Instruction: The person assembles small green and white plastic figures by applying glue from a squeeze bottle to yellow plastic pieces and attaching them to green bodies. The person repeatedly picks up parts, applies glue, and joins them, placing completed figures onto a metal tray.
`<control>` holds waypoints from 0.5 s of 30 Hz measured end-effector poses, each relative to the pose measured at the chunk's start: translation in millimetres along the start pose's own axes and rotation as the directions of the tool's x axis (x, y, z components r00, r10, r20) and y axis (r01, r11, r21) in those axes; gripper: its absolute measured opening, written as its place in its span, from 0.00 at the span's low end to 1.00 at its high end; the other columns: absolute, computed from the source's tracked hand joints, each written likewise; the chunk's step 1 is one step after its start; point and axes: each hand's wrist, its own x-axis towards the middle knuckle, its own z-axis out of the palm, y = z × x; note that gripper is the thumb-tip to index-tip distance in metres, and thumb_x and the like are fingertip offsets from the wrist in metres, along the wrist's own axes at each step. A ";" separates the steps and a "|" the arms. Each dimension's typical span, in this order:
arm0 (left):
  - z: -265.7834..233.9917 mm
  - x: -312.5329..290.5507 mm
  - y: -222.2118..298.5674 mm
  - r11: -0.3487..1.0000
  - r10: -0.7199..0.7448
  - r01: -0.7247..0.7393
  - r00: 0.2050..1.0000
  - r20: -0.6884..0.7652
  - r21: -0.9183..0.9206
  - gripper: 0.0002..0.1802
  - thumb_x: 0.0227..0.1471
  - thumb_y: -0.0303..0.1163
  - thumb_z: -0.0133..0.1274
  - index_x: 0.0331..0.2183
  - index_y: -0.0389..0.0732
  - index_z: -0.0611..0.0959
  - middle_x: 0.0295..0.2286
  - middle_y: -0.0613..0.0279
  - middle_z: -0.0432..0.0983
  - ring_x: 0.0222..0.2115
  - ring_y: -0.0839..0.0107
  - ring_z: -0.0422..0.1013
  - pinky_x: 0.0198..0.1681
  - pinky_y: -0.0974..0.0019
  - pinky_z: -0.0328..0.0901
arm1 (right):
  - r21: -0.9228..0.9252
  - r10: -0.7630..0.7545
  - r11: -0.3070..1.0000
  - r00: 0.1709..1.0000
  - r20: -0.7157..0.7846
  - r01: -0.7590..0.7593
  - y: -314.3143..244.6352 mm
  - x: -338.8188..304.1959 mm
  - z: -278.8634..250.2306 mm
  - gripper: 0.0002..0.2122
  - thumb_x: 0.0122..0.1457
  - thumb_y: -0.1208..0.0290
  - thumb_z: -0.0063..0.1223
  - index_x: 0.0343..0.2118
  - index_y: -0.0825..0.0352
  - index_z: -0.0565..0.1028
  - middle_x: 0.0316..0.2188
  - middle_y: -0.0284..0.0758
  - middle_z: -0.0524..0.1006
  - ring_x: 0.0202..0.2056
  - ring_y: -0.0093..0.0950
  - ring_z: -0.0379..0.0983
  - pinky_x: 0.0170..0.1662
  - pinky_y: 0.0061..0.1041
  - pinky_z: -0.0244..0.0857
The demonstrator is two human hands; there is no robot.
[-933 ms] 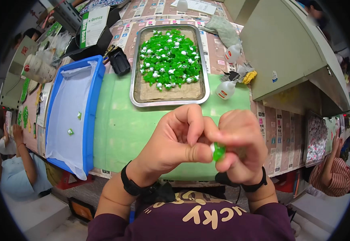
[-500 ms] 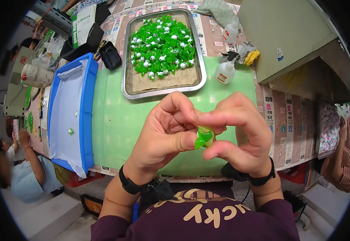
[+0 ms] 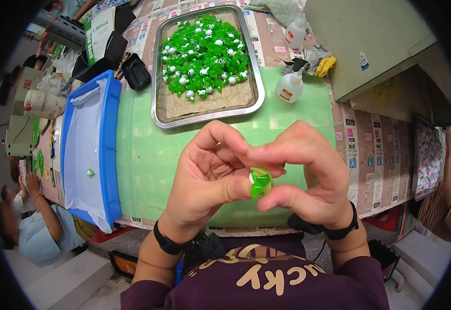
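Between my two hands is a small green plastic figure piece (image 3: 260, 185) with a bit of white on its left side. My left hand (image 3: 205, 173) pinches it with thumb and fingers from the left. My right hand (image 3: 305, 173) grips its right side, thumb below and index finger above. The fingers partly hide the piece. Beyond the hands, a metal tray (image 3: 205, 120) lined with brown paper holds a heap of similar green pieces (image 3: 205, 57) with white, black-dotted balls. At the left, a blue tray (image 3: 113, 155) with white lining holds a small green and white piece (image 3: 90, 173).
White squeeze bottles (image 3: 289, 87) stand right of the metal tray, near a yellow cloth (image 3: 325, 66). A grey metal cabinet (image 3: 370, 41) rises at the right. A black plastic holder (image 3: 136, 71) lies between the trays. Another person (image 3: 44, 227) works at the far left.
The green piece has turned slightly between my fingers, and its white part shows a little more. Both hands keep nearly the same place; the view has shifted a little.
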 end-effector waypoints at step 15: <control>1.7 -4.2 -3.6 1.000 -0.006 0.006 0.999 0.047 -0.012 0.19 0.39 0.16 0.59 0.30 0.40 0.66 0.32 0.53 0.73 0.33 0.73 0.71 0.39 0.71 0.67 | 0.193 -0.118 0.972 0.990 -0.082 0.132 13.7 -14.0 13.5 0.18 0.40 0.73 0.65 0.35 0.68 0.73 0.23 0.34 0.71 0.22 0.28 0.65 0.24 0.24 0.60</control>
